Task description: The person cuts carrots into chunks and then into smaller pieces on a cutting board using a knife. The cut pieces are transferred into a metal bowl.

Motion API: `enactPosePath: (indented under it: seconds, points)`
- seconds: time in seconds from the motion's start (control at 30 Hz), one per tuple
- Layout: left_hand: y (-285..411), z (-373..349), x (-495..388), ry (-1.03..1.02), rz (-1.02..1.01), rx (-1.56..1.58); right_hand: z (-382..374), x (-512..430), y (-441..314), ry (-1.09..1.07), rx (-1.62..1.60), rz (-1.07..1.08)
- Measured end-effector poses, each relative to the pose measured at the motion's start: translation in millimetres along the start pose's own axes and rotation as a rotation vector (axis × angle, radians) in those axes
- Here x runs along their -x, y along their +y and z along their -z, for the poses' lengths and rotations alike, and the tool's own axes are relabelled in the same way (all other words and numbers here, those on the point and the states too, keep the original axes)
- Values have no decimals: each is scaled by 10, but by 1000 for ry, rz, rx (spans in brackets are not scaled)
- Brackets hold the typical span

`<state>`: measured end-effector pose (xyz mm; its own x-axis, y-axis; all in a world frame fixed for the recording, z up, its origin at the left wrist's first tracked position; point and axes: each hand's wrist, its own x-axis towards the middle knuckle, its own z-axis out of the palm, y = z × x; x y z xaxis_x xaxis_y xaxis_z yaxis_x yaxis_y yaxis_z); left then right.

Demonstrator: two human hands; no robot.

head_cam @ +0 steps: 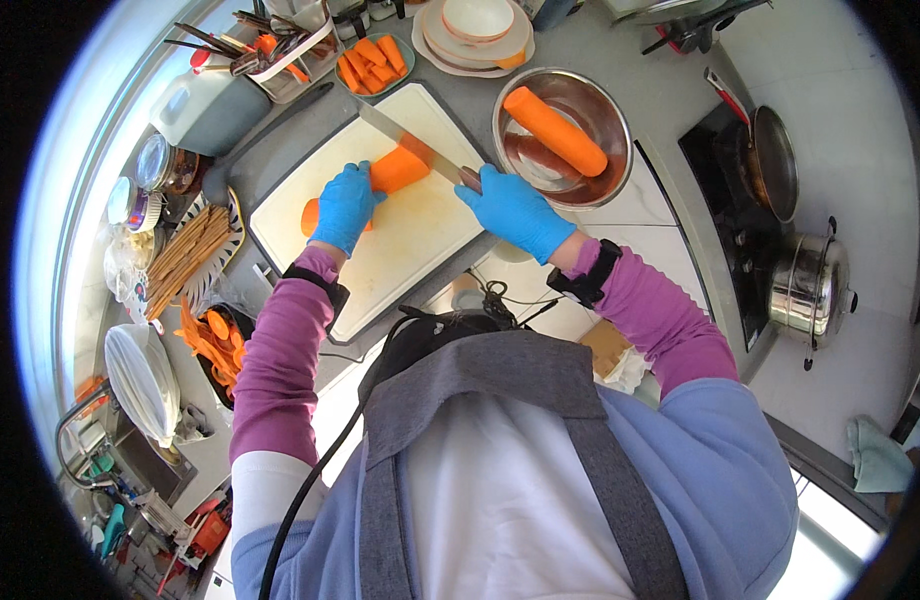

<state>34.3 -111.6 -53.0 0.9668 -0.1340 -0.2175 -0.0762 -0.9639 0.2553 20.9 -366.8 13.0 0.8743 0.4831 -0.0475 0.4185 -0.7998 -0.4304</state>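
Note:
Both hands wear blue gloves over a white cutting board. My right hand grips the handle of a kitchen knife, whose blade lies across the far end of a peeled carrot piece. My left hand rests at the near end of that piece, its fingertips against it. Another carrot piece lies partly under my left hand. A whole peeled carrot sits in a steel bowl to the right of the board. Carrot chunks fill a small dish behind the board.
Stacked plates stand behind the steel bowl. At left are a utensil holder, a plastic jug, jars, wooden chopsticks and carrot peelings. A frying pan and a steel pot are at right.

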Motion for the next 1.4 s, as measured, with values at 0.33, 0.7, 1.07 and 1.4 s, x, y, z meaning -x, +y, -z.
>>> enactPosePath:
  seconds: [0.33,0.7,1.07,1.4]
  points:
    - [24,-19,18,60,-21,-2,57,105,-130,-154,-55,-208]
    - [42,-50,-8,40,0,-22,-456,-307,-66,-163,-193,-285]
    - [18,-83,42,50,2,-10,-476,-391,-65,-73,-218,-211]
    - [169,117,-29,99,-100,-27,121,271,214,121,-353,-248]
